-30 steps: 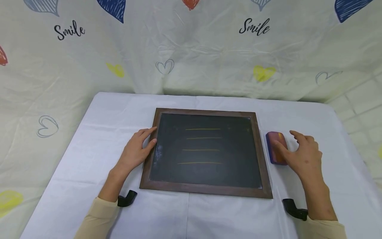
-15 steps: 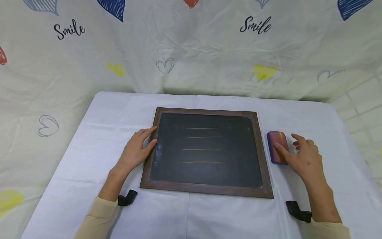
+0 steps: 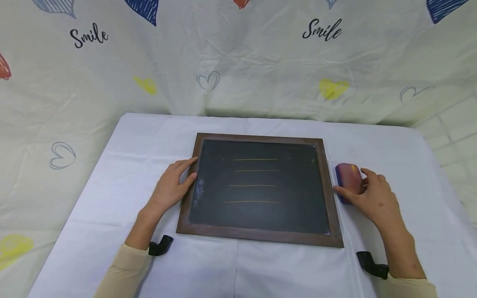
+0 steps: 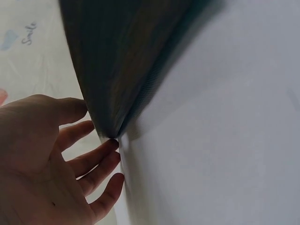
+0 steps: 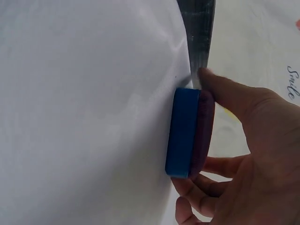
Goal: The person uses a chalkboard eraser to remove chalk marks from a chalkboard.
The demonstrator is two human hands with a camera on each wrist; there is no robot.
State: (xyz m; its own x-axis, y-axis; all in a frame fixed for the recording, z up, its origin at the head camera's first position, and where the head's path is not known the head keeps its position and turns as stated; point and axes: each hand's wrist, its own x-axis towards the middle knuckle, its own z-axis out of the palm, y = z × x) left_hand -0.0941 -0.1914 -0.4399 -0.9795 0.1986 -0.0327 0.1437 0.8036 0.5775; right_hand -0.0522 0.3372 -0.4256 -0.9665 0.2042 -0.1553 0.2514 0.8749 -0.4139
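A blackboard (image 3: 257, 223) in a brown wooden frame lies on the table, with several thin yellow chalk lines across its dark surface. My left hand (image 3: 169, 186) rests at the frame's left side, its thumb and index fingertips on the wood and its fingers fairly straight. To the right of the board lies a blackboard eraser (image 3: 349, 178), reddish purple on top and blue below. My right hand (image 3: 376, 198) holds it across its width, thumb at its left side and curled fingers at its right. In the right wrist view the eraser's blue side (image 5: 182, 133) shows between thumb and fingers.
A white cloth (image 3: 208, 265) covers the table. Behind it hangs a pale curtain (image 3: 253, 91) printed with hearts and "Smile". Black curved pieces (image 3: 161, 245) stick out at both wrists. The board's right edge is close to the eraser.
My right thumb has moved left across the eraser to its left side, and the fingers have come in against its right side. The left hand stays at the board; the head view shifts slightly.
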